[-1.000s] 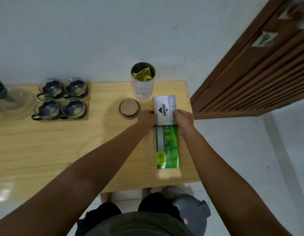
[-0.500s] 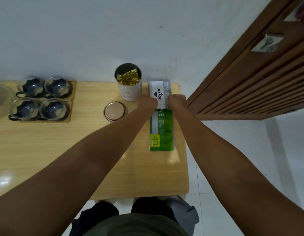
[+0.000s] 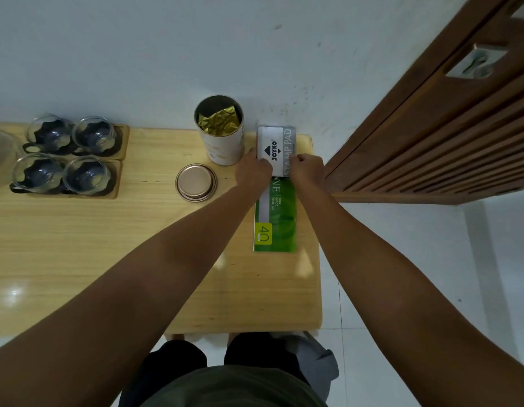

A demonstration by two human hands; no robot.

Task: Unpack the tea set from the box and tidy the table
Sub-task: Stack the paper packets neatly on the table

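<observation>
In the head view, both hands pinched the stamp pad box [image 3: 276, 149] by its near corners, the left hand [image 3: 253, 171] and right hand [image 3: 307, 170] closed on it, just right of the open tea canister [image 3: 220, 130]. It overlapped a glossy green pack [image 3: 275, 215] by the table [image 3: 108, 245] edge; a careless shove could send the box off. Four smooth glass cups [image 3: 68, 155] on wooden coasters stood well left of the canister, its round metal lid [image 3: 195, 182] just in front.

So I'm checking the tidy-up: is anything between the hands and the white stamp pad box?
Nothing visible. The left hand and right hand already grip the white stamp pad box by its sides, over the green booklet, beside the open round tin.
</observation>
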